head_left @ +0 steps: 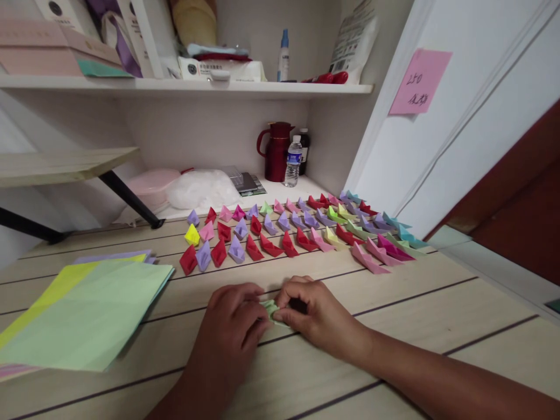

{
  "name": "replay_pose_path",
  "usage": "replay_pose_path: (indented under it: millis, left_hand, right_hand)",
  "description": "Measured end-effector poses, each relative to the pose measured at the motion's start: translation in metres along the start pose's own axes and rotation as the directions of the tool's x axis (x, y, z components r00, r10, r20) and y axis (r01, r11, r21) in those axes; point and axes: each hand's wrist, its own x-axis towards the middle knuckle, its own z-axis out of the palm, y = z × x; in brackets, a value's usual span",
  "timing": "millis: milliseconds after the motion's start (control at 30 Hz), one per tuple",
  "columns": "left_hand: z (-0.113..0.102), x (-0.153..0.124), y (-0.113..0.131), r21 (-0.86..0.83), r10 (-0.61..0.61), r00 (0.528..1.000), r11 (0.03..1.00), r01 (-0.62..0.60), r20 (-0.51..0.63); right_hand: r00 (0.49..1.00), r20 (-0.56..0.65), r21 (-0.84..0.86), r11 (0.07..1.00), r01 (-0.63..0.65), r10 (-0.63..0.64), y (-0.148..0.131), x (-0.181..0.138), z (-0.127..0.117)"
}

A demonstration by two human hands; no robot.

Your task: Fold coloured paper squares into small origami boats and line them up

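Both my hands meet at the middle of a pale wooden table. My left hand and my right hand pinch a small folded piece of light green paper between their fingertips, pressing it against the tabletop. Most of the paper is hidden under the fingers. Just beyond my hands stand rows of several small folded paper boats in red, purple, pink, yellow, green and blue. A stack of flat coloured paper sheets, light green on top, lies to the left of my left hand.
At the back stand a dark red jug, a water bottle and a white plastic bag. A shelf above carries boxes and packets. A white door with a pink note rises on the right.
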Motion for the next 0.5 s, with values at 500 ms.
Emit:
replay_pose_path:
  millis: [500]
  left_hand:
    - [-0.005, -0.001, 0.0, -0.22, -0.302, 0.951, 0.925, 0.31, 0.07]
  right_hand:
    - [0.998, 0.059, 0.231, 0.973, 0.01, -0.024, -0.011, 0.0, -0.01]
